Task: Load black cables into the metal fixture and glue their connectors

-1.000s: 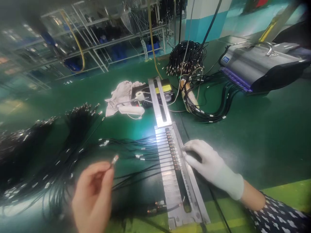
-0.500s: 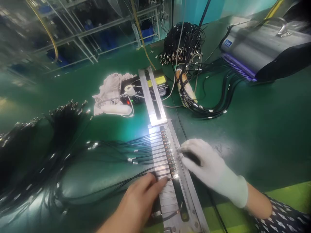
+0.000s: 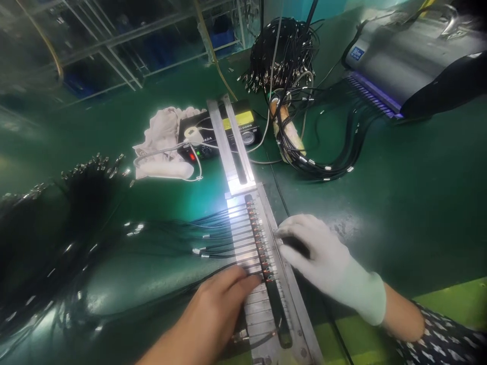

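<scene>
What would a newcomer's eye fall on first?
Likely the glare on the slotted metal fixture at centre, black cables lying across it. The bare left hand is at its left side, the white-gloved right hand at its right. A silver machine, upper right, glows purple underneath.

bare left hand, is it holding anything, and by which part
The bare left hand seems to pinch a thin black cable with an orange-and-silver tip, just behind that tip; the exact grip is hidden.

Single head-worn view, facing forward and down, near the slotted metal fixture (image 3: 260, 307)
</scene>
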Demonstrator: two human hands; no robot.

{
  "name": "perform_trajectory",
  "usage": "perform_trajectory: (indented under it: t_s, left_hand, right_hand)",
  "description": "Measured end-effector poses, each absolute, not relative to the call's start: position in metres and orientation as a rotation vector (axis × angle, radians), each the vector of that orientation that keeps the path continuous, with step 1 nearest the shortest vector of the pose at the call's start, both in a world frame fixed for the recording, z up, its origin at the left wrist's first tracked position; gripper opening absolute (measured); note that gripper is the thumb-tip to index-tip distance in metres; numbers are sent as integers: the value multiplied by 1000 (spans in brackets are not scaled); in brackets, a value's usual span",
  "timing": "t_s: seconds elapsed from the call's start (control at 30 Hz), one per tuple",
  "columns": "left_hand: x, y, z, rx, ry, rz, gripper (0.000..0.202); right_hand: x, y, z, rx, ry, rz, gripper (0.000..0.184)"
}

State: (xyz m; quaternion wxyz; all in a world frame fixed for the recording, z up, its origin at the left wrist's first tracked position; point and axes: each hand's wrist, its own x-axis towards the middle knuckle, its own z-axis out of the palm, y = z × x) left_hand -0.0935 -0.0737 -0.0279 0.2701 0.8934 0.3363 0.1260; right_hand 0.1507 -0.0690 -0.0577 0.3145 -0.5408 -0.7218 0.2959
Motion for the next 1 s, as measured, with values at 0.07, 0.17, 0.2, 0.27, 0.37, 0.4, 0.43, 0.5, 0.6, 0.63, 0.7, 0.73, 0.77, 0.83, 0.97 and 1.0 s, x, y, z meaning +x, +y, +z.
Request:
perform_trajectory:
  t_s: [0.07,0.17,0.2,0.27,0.37,0.4,0.43,0.5,0.6,0.63,0.7,0.73,0.77,0.83,0.97,1.0]
  left_hand:
    - [-92,-74,-34,2373,883,412,33]
    - [-93,-81,-47,2540,866,581,26]
    - [-94,-85,-52,2609,923,658,26]
    - [-97,-93,-61,2708,1064,759,27]
    - [-103,-103,-72,2736,1119,722,32]
    - [-105,-105,-73,2731,1079,701,34]
    - [-107,-106,-74,2709,1047,679,35]
    - [-108,-105,-73,2643,1019,625,33]
    - [-108,-101,-63,2566,1001,529,34]
    - [-109,-100,-58,2529,997,521,35]
    - [-113,-101,-46,2408,1019,484,33]
    - [-117,-102,-40,2341,1050,459,30]
    - [-122,-105,-36,2282,1091,425,25]
    - [-134,-115,-30,2217,1177,338,12]
    - [-153,-134,-34,2189,1255,213,8]
    - [-156,-138,-36,2183,1265,235,10]
  right_hand:
    - [151,-70,-58,-1427,-1898,788,12]
    - [150,-70,-57,-1436,-1899,793,12]
    - [150,-70,-57,-1437,-1899,792,11]
    - [150,-70,-57,-1439,-1900,785,11]
    - [150,-69,-56,-1440,-1904,780,11]
    - [150,-69,-56,-1439,-1908,778,11]
    - [150,-68,-57,-1437,-1913,776,11]
    - [150,-68,-58,-1442,-1926,764,10]
    - [151,-69,-62,-1447,-1952,732,10]
    - [152,-70,-63,-1437,-1956,718,11]
    - [154,-72,-67,-1397,-1963,705,13]
    - [154,-74,-68,-1381,-1966,705,14]
    - [155,-75,-68,-1373,-1971,709,15]
    - [156,-77,-68,-1377,-1979,712,16]
    - [155,-79,-67,-1402,-1973,688,15]
    - [154,-79,-66,-1406,-1972,684,15]
